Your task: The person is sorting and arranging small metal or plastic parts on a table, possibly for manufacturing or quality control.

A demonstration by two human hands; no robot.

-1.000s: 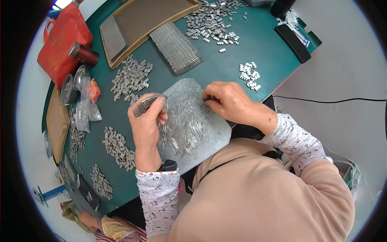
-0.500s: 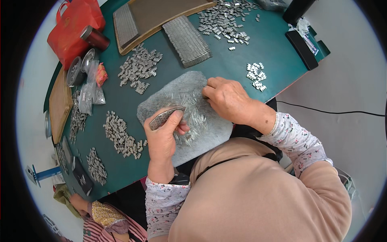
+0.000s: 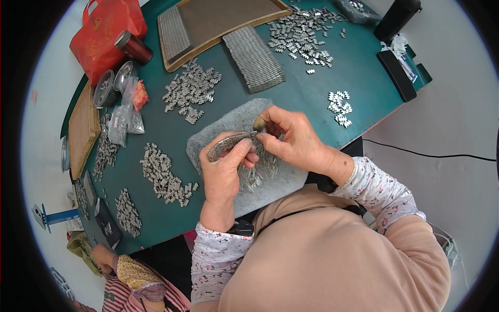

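Note:
My left hand [image 3: 222, 174] is closed around a curved stack of small metal plates [image 3: 226, 145], its thumb pressed along the near side. Against the right end of that stack, my right hand [image 3: 296, 136] pinches with thumb and forefinger; what lies between the fingertips is too small to make out. Both hands are over a grey felt mat [image 3: 288, 182], where many thin silvery pins [image 3: 254, 179] lie scattered. My hands partly cover the pins.
Piles of metal plates [image 3: 192, 88] and small metal blocks [image 3: 163, 174] lie on the green table [image 3: 161, 223]. Beyond stand a row of stacked plates [image 3: 254, 60] and a wooden tray [image 3: 223, 26]. A black case [image 3: 396, 76] lies right; another person's hand [image 3: 104, 256] rests lower left.
My right hand has moved left from the mat's far right edge to the end of the metal stack. My left hand, still gripping the stack, has shifted slightly right in view.

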